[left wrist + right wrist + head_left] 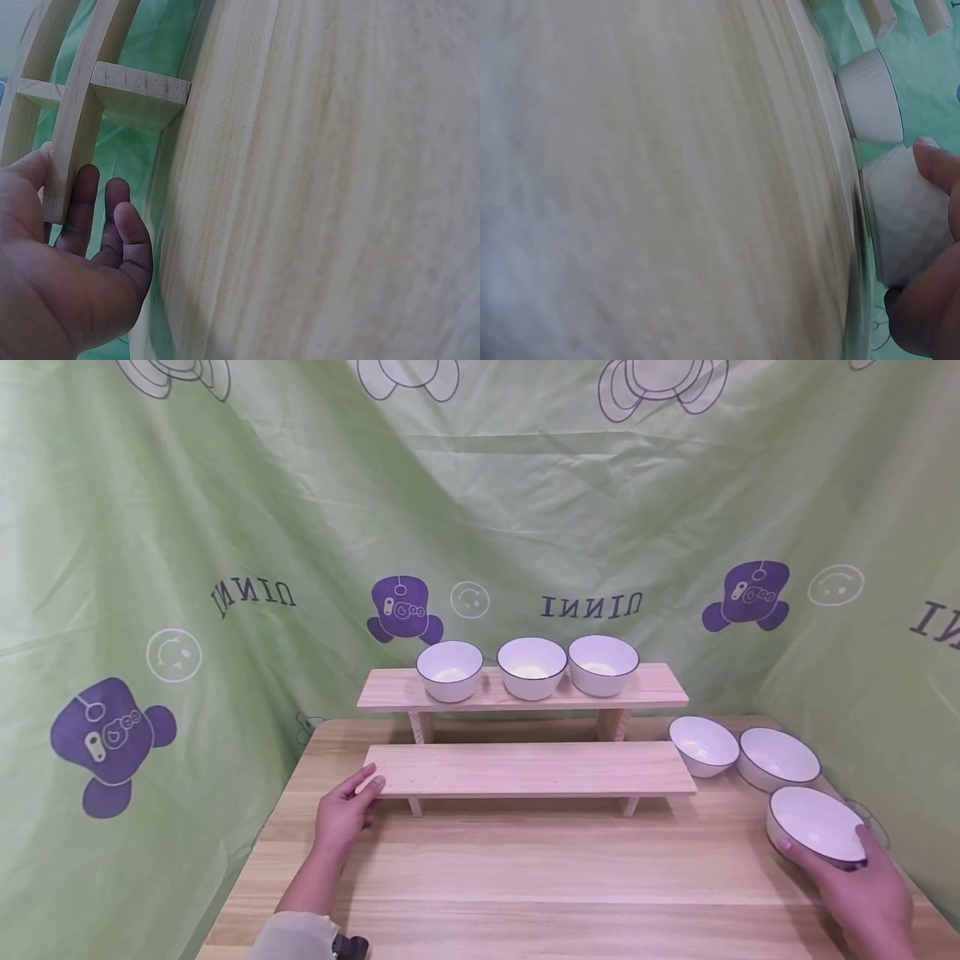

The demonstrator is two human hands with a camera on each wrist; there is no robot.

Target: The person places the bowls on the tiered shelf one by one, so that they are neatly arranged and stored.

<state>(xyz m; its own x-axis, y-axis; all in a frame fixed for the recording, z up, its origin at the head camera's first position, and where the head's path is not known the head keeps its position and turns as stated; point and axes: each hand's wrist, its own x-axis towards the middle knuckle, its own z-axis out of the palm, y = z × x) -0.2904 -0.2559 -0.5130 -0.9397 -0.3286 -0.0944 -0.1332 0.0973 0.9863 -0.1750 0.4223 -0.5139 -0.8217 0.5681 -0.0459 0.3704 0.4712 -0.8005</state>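
Note:
My left hand (342,818) holds the left end of the lower wooden shelf (525,770). In the left wrist view, the thumb of that hand (82,277) lies on one side of the plank (73,135) and the fingers on the other. At the table's right side, my right hand (862,893) grips a white dark-rimmed bowl (813,822) by its near edge. The right wrist view has this bowl's textured outer wall (904,210) between thumb and fingers. Just behind it are two more white bowls, one (780,756) nearer and another (703,743) beside the shelf.
Three white bowls, left (450,672), middle (532,668) and right (603,666), stand in a row on the upper wooden shelf (390,689). Both shelves stand on a wood-grain table (555,868). A green printed curtain (525,527) hangs behind and at both sides.

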